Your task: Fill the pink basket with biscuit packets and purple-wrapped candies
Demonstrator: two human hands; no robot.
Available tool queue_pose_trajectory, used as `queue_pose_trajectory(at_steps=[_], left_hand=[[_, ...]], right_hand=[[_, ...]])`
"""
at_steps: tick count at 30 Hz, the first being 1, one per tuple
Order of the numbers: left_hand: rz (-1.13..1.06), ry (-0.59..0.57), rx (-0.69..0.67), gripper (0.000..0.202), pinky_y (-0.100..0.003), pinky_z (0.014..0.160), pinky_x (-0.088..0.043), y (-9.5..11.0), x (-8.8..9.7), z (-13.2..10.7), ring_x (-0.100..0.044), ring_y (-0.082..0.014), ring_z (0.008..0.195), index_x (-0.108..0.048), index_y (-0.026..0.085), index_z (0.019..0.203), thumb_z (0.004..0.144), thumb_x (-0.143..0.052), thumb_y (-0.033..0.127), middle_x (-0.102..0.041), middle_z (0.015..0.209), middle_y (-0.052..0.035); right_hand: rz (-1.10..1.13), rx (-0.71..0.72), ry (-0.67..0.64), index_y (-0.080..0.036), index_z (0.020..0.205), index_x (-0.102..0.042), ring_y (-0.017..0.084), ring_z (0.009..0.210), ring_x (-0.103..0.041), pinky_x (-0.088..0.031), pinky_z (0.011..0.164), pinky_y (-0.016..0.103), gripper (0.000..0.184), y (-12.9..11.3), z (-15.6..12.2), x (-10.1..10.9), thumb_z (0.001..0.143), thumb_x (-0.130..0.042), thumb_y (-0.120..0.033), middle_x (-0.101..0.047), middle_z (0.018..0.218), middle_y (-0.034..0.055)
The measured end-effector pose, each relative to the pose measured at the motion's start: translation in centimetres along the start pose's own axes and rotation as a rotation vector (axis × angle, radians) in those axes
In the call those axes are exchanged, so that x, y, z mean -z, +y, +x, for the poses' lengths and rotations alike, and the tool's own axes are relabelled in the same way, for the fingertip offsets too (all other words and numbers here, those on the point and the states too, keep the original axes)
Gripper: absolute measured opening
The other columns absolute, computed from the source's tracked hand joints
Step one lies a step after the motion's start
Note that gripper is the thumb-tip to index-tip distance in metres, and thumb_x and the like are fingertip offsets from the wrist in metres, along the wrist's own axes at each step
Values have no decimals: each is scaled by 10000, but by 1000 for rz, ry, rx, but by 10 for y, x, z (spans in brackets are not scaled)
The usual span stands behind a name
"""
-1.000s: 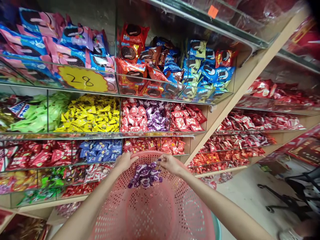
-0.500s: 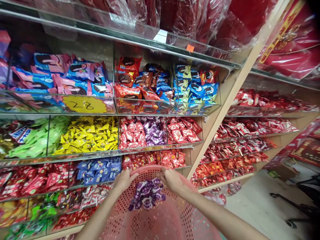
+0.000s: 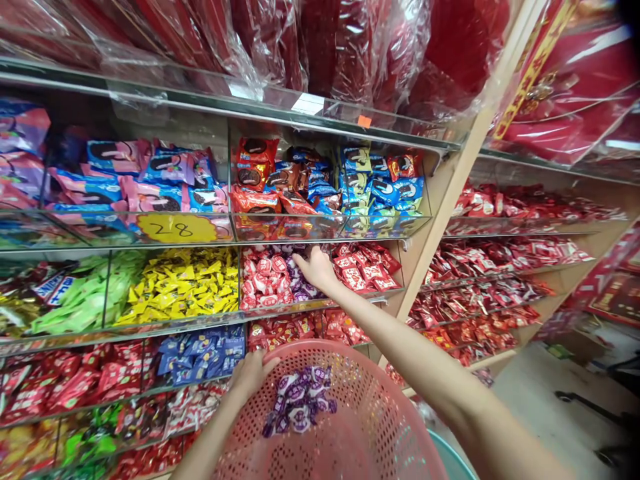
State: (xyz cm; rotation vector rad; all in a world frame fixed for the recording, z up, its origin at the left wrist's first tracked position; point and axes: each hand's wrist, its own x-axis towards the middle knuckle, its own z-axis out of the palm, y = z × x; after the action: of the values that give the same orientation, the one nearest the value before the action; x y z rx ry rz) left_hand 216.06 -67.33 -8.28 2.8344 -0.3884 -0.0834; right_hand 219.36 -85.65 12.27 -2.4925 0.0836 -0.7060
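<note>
My left hand (image 3: 251, 375) is closed over the left rim of a pink perforated plastic basket (image 3: 400, 400), thumb on the inside. A small heap of purple-wrapped candies (image 3: 301, 399) lies in the basket. My right hand (image 3: 318, 269) is off the basket and reaches into a shelf bin of the same purple candies (image 3: 301, 288). Its thumb is spread away from the fingers, whose tips are partly hidden. Red-and-white wrapped candies (image 3: 265, 277) lie just left of that hand, and red square packets (image 3: 367, 268) just right of it.
Above the hand runs a glass shelf with packaged cookies (image 3: 295, 187) and a yellow price tag (image 3: 177, 228) reading 28. Yellow candies (image 3: 183, 287) and blue packets (image 3: 203, 355) fill bins to the left. A wooden divider (image 3: 440, 220) slants at right. A teal basket rim (image 3: 450, 457) shows below.
My right hand has let go of the basket's rim and moved up into the purple candy bin. My left hand still holds the basket. The view has shifted slightly.
</note>
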Motion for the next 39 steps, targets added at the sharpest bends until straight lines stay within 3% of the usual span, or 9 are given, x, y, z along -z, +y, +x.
queue_pose_trajectory(at_steps=[6, 15, 19, 23, 26, 28, 34, 36, 39], left_hand=[[-7, -7, 1, 476, -335, 708, -443, 2, 4, -3, -611, -292, 921, -580, 201, 946, 821, -296, 561, -664, 937, -146], [8, 3, 10, 487, -310, 693, -429, -2, -3, 1, -612, -281, 915, -573, 197, 979, 818, -311, 574, -665, 921, -137], [-11, 2, 2, 528, -297, 672, -420, -3, -4, 3, -616, -274, 897, -574, 207, 975, 805, -286, 616, -663, 920, -131], [-15, -8, 3, 524, -286, 650, -412, -3, -3, 3, -621, -263, 875, -582, 214, 938, 799, -289, 625, -660, 926, -127], [-11, -5, 6, 534, -286, 640, -411, 0, -2, 1, -623, -267, 863, -585, 208, 899, 790, -290, 639, -664, 892, -121], [-9, -6, 9, 525, -289, 641, -412, 2, 0, 0, -624, -270, 860, -586, 210, 878, 794, -288, 634, -667, 876, -115], [13, -20, 25, 515, -301, 664, -419, 6, 3, -2, -622, -271, 863, -584, 191, 875, 798, -304, 617, -664, 891, -136], [15, -25, 35, 533, -308, 676, -421, 7, 3, -2, -619, -274, 870, -584, 187, 886, 795, -296, 627, -662, 896, -144], [12, -28, 33, 562, -316, 679, -424, 8, 3, -3, -617, -282, 870, -585, 186, 893, 790, -276, 645, -659, 900, -148]], right_hand=[[83, -85, 52, -140, 924, -522, 251, 809, -603, -417, 655, 311, 474, -5, 10, -12, 736, -473, -573, -631, 878, 155], [240, -86, 73, -149, 811, -574, 213, 777, -601, -427, 647, 274, 347, -3, 12, -21, 652, -582, -457, -653, 818, 100], [454, -91, 145, -156, 757, -545, 178, 659, -593, -425, 575, 255, 319, 3, 14, -27, 649, -581, -454, -631, 706, 55], [753, -146, 93, -170, 797, -461, 131, 462, -535, -392, 443, 237, 319, 1, 10, -27, 663, -580, -434, -555, 582, -5], [900, -181, 56, -193, 927, -337, 112, 425, -510, -365, 385, 209, 451, -2, -6, -18, 643, -626, -390, -518, 573, -55], [918, -128, 31, -215, 960, -281, 94, 426, -502, -362, 380, 192, 509, -1, -24, -9, 644, -636, -397, -499, 610, -75], [861, 74, 34, -250, 1093, -290, 50, 534, -475, -397, 493, 187, 554, 20, -96, 11, 676, -644, -342, -490, 820, -31], [896, 32, -42, -262, 1135, -297, 63, 575, -493, -412, 528, 198, 569, 34, -118, 5, 687, -643, -322, -508, 828, -27], [961, -191, -279, -248, 1100, -383, 70, 546, -508, -413, 502, 201, 485, 58, -142, -15, 699, -632, -354, -538, 761, -32]])
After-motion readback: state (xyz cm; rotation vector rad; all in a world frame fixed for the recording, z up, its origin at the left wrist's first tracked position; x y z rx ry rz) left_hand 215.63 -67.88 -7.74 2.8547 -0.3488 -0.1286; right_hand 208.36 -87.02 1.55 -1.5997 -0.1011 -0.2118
